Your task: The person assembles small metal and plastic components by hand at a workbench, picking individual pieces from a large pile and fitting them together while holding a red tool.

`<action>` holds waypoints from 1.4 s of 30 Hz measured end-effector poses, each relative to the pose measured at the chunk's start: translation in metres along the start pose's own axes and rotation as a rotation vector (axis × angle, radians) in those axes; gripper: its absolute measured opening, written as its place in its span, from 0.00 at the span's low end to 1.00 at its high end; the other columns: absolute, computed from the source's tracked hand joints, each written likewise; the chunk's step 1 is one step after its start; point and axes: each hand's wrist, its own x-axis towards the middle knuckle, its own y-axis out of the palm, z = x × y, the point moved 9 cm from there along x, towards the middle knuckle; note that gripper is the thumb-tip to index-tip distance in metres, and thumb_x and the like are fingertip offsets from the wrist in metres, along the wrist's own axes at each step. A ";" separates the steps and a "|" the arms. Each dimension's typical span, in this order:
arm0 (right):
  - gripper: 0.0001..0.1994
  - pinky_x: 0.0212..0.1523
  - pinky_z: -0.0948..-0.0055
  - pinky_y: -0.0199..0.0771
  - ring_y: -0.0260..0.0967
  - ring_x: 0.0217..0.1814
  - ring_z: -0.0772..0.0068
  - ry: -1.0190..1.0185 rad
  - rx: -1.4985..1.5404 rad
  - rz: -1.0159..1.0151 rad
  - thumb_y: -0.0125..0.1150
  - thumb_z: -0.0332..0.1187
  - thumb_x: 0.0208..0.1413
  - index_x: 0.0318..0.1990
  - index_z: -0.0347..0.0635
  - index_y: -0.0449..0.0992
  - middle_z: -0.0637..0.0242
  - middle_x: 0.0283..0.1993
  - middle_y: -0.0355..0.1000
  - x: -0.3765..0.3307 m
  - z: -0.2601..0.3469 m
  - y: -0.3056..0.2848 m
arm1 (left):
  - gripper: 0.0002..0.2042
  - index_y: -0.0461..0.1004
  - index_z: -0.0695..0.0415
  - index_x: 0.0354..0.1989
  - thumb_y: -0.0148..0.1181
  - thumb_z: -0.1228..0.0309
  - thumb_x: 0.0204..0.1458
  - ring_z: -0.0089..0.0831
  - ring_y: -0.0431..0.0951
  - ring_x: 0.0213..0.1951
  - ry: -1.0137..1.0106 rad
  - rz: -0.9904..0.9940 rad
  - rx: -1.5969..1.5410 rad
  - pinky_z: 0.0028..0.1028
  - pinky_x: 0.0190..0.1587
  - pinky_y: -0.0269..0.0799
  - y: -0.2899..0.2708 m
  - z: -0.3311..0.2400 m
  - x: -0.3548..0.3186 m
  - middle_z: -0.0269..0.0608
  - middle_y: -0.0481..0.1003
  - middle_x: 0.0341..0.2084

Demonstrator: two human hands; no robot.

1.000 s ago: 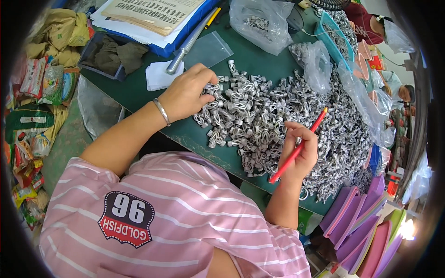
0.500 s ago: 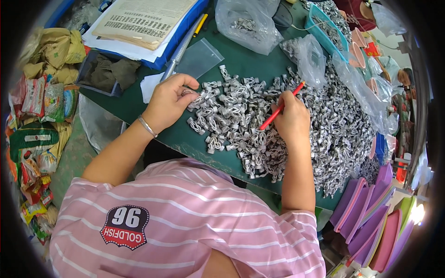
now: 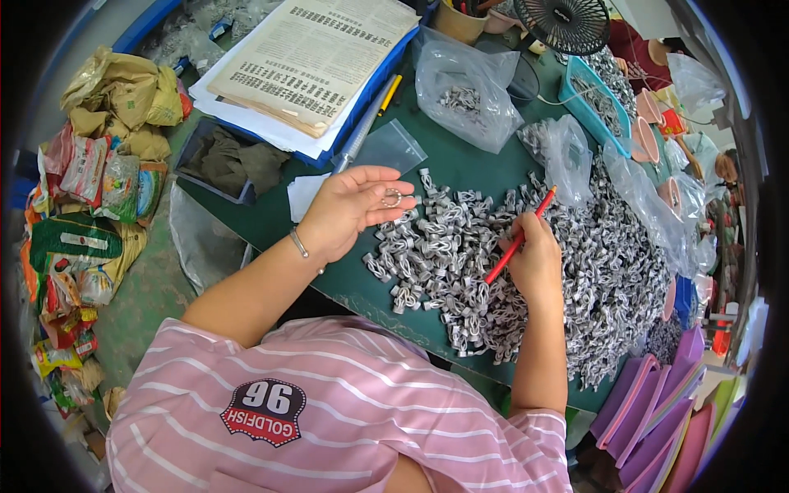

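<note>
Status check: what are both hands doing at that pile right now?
Left hand palm up, small metal ring lying on its fingers. Right hand gripping red stick, tip down in the pile of metal clips. Nothing blocking either hand.

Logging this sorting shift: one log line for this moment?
left hand: palm up, small ring | right hand: holds red pencil over metal clips

Top centre: stack of printed paper sheets on a blue tray.
Top right: black round fan.
Left floor: crumpled snack wrappers.
Lower right: pink and purple flat foam sheets.
</note>
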 end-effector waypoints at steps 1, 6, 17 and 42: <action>0.13 0.26 0.59 0.65 0.65 0.28 0.47 -0.003 0.003 -0.003 0.63 0.22 0.35 0.28 0.40 0.64 0.57 0.25 0.65 0.000 0.001 0.000 | 0.15 0.62 0.67 0.49 0.49 0.78 0.52 0.41 0.72 0.47 -0.011 0.038 -0.108 0.30 0.48 0.70 0.004 0.000 0.000 0.57 0.68 0.45; 0.13 0.29 0.69 0.65 0.63 0.26 0.60 -0.003 0.151 -0.071 0.60 0.16 0.34 0.28 0.37 0.64 0.61 0.25 0.64 -0.001 0.007 -0.005 | 0.18 0.60 0.69 0.51 0.50 0.80 0.50 0.42 0.70 0.49 -0.014 0.011 -0.057 0.32 0.51 0.68 0.008 -0.002 -0.002 0.58 0.67 0.46; 0.09 0.32 0.72 0.68 0.68 0.31 0.64 -0.192 0.441 -0.220 0.59 0.18 0.40 0.26 0.36 0.64 0.59 0.28 0.69 -0.014 0.049 -0.012 | 0.09 0.70 0.65 0.38 0.54 0.82 0.47 0.32 0.77 0.36 0.069 0.025 0.277 0.24 0.38 0.74 0.031 -0.001 -0.002 0.44 0.75 0.32; 0.09 0.24 0.80 0.67 0.64 0.23 0.76 -0.398 0.969 -0.357 0.51 0.22 0.53 0.25 0.39 0.58 0.61 0.24 0.67 0.052 0.067 -0.066 | 0.08 0.72 0.63 0.31 0.57 0.83 0.39 0.43 0.71 0.32 0.604 0.026 1.399 0.32 0.35 0.68 0.003 -0.010 -0.047 0.46 0.69 0.27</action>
